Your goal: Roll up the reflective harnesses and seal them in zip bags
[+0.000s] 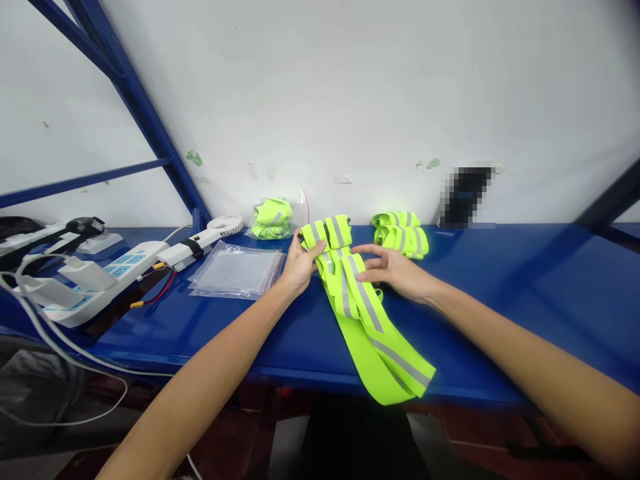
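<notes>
A neon-yellow reflective strap harness (370, 313) with grey stripes stretches from the middle of the table down over its front edge. My left hand (303, 263) grips its folded upper end, thumb on top. My right hand (387, 268) pinches the strap's right side between thumb and fingers. Behind my right hand lie folded reflective straps (400, 235) of the same kind. To the left of my left hand is a flat stack of clear zip bags (235, 270). Further back, a bag packed with yellow straps (271, 219) rests near the wall.
On the left stand a white power strip (117, 270) with plugs and cables, and a small white fan (225, 225). A blurred-out dark object (465, 197) leans on the wall at right. The blue table's front edge (320, 375) runs below my hands.
</notes>
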`<state>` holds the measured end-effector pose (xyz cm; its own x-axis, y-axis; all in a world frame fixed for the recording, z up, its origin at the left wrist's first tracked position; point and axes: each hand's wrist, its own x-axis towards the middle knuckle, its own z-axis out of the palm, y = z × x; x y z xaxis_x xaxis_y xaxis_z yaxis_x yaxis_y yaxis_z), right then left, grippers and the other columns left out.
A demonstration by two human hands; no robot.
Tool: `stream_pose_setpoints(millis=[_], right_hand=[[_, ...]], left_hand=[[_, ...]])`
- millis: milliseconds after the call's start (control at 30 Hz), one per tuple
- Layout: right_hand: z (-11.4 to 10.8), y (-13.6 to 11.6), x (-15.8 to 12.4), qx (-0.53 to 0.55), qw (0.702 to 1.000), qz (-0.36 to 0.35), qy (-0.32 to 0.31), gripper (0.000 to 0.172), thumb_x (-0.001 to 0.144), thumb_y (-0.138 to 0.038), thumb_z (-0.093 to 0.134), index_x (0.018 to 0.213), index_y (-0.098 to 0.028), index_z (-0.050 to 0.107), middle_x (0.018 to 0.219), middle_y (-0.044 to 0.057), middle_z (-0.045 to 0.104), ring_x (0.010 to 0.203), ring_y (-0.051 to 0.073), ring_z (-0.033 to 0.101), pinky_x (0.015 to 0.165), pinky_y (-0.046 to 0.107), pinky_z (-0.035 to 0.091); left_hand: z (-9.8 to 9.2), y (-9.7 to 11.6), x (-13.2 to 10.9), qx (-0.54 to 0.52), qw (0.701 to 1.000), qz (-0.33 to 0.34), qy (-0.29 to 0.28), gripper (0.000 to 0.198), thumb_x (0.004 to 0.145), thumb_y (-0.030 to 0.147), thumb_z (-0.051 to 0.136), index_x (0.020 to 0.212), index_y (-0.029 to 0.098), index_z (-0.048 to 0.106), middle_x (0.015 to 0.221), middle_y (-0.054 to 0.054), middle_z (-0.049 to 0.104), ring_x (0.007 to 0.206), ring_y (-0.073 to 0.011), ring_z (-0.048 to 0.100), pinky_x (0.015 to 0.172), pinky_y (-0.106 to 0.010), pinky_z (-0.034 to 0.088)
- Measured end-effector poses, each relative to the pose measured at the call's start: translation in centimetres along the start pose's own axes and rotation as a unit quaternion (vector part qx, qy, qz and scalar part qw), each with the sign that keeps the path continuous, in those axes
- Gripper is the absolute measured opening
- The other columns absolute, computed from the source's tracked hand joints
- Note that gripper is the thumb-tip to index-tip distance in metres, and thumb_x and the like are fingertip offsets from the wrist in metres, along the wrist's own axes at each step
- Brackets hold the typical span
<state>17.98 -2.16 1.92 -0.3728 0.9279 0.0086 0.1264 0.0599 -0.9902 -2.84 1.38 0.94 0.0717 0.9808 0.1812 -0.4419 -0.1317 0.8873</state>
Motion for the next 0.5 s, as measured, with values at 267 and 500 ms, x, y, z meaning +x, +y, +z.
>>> stream_pose_setpoints(millis=[267,500], right_hand=[[0.6,0.8,0.2,0.018,0.998,0.005,0.066,0.053,0.065,-0.032,0.084,0.112,-0.023,0.062,0.095,0.002,0.067,0.083,0.016,0.063,0.078,0.032,0.049],[1.1,-0.1,-0.2,0.008,1.0,0.024,0.015,0.02,0.073,-0.032,0.075,0.085,-0.017,0.069,0.073,-0.001,0.065,0.058,0.01,0.052,0.056,0.026,0.041]], left_hand=[[0.1,-0.3,0.0,-0.036,0.998,0.017,-0.041,0.051,0.065,0.023,0.085,0.103,0.022,0.05,0.101,0.0,0.065,0.088,-0.0146,0.064,0.077,-0.029,0.056],[0.4,-0.5,-0.4,-0.008,0.997,0.013,-0.072,0.049,0.065,0.024,0.085,0.101,0.022,0.052,0.092,0.002,0.064,0.081,-0.0135,0.063,0.07,-0.026,0.054]])
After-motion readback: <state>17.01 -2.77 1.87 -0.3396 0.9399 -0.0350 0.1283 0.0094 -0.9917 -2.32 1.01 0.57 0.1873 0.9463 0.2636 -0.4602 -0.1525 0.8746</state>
